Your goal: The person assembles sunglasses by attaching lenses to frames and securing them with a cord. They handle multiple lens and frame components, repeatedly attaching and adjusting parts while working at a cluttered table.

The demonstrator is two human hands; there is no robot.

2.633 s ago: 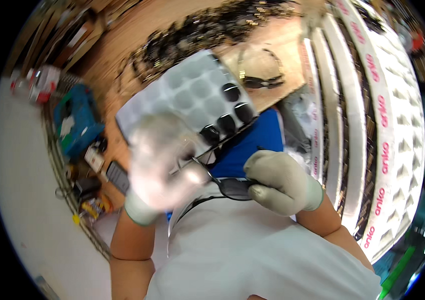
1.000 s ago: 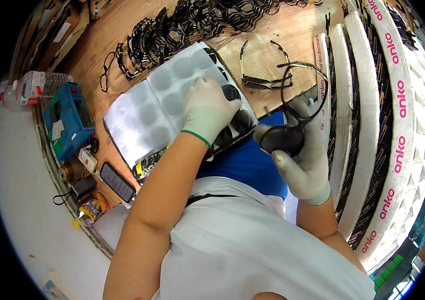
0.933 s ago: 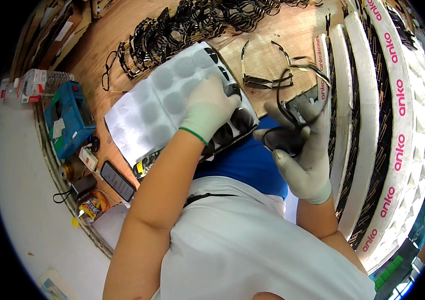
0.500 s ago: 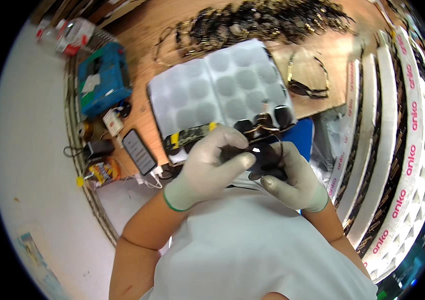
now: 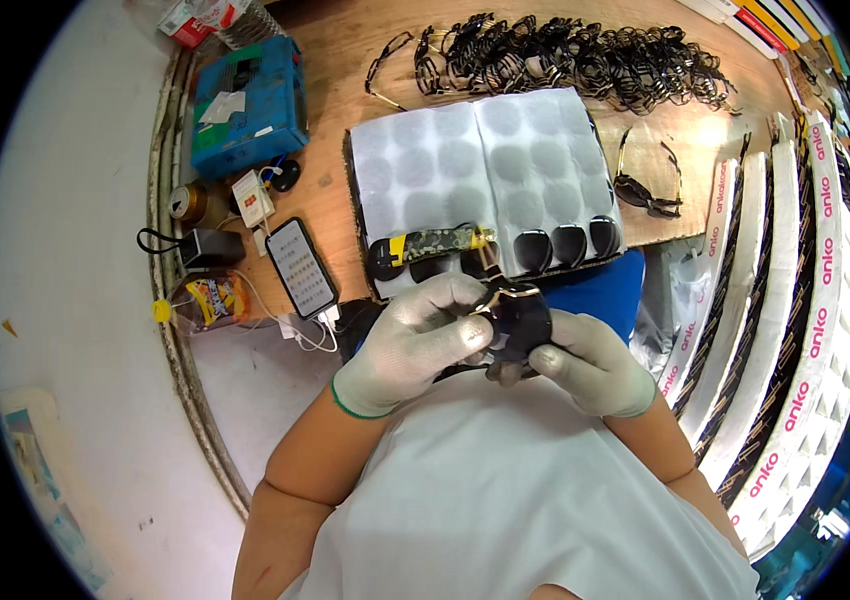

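Close in front of my body, both gloved hands grip a pair of dark sunglasses with a gold-toned bridge and temple. My left hand pinches its left side, thumb along the front. The right hand is closed on the right side of the dark lens, some fingers hidden behind it. Just beyond lies a box covered by a white sheet, round lens shapes showing through. Several dark round lenses are bare along its near edge. A camouflage-and-yellow knife-like tool rests across the box's near left.
A long pile of black-and-gold frames lies at the back, with another pair of glasses right of the box. To the left are a phone, a blue case and a black speaker-like block. Stacked white trays stand right.
The view has shifted, so the table things sit farther right. The sunglasses have been turned in my hands, their temple now pointing up and away. Both hands keep hold.
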